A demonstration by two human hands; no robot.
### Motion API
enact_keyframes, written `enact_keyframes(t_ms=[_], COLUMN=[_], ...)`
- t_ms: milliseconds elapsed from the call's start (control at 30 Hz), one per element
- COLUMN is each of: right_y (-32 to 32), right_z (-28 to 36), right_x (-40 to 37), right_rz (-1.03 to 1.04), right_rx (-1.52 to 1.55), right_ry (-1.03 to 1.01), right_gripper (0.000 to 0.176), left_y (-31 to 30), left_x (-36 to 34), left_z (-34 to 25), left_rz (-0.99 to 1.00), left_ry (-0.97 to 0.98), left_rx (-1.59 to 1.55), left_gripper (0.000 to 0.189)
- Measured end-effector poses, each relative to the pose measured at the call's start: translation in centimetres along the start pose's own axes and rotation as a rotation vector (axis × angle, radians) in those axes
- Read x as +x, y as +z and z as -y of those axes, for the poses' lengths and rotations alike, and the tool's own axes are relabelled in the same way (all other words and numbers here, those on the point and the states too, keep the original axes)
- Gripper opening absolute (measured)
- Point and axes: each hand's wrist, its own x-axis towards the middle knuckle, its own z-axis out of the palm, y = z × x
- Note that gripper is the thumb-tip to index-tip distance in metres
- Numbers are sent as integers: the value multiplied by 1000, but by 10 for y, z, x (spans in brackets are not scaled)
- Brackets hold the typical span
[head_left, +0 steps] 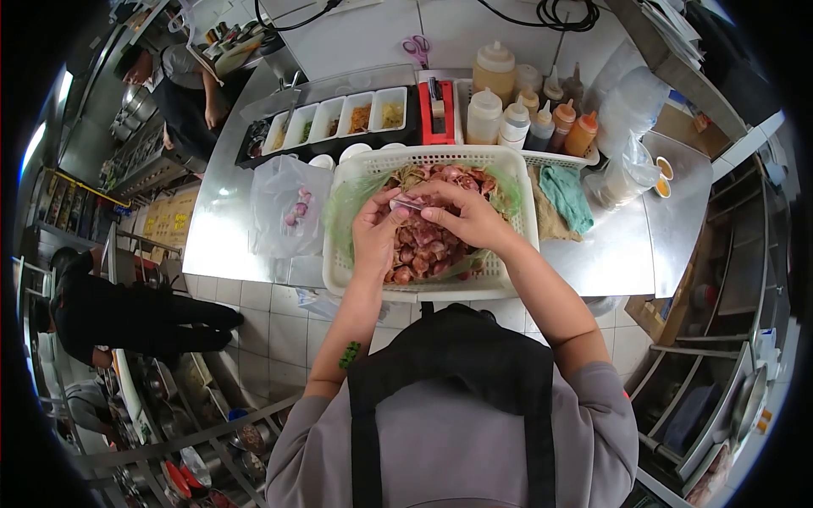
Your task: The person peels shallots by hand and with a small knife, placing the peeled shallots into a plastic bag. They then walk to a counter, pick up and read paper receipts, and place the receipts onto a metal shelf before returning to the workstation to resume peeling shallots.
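Observation:
My left hand (377, 227) and my right hand (470, 218) are close together above a white plastic basket (332, 271). The basket is lined with a green plastic bag (367, 184) and heaped with shallots (419, 252) in reddish-brown skins. Between my fingertips shows a small knife (408, 203), a thin shiny blade that seems to be in my right hand. The fingers of my left hand are closed round a small purplish piece, apparently a shallot, mostly hidden. A clear plastic bag (269, 222) left of the basket holds several peeled shallots (298, 207).
Behind the basket stand a tray of white ingredient containers (328, 118), a red holder (436, 114) and squeeze bottles (514, 125). A green cloth (566, 197) lies to the right on the steel table (610, 254). Co-workers stand at the upper left (182, 85) and lower left (127, 309).

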Motion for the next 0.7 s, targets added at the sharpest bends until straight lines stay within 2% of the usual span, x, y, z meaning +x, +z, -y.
enact_keyframes(t_ms=[67, 300, 400, 467, 600, 700], right_y=[1, 3, 3, 3, -1, -4], right_z=[0, 4, -1, -8, -7, -1], right_x=[0, 0, 1, 2, 2, 1], right_rz=[19, -4, 5, 11, 2, 16], right_rx=[-142, -250, -102, 147, 228, 231], right_ry=[-53, -55, 8, 23, 57, 164], right_gripper=[26, 25, 25, 25, 24, 24], left_y=[-7, -3, 3, 5, 7, 8], left_x=[1, 0, 0, 0, -1, -2], left_z=[4, 1, -3, -3, -5, -6], left_rz=[67, 53, 47, 65, 142, 163], left_ry=[28, 12, 29, 45, 47, 26], left_rx=[34, 104, 84, 75, 38, -13], left_gripper=[29, 30, 35, 36, 36, 38])
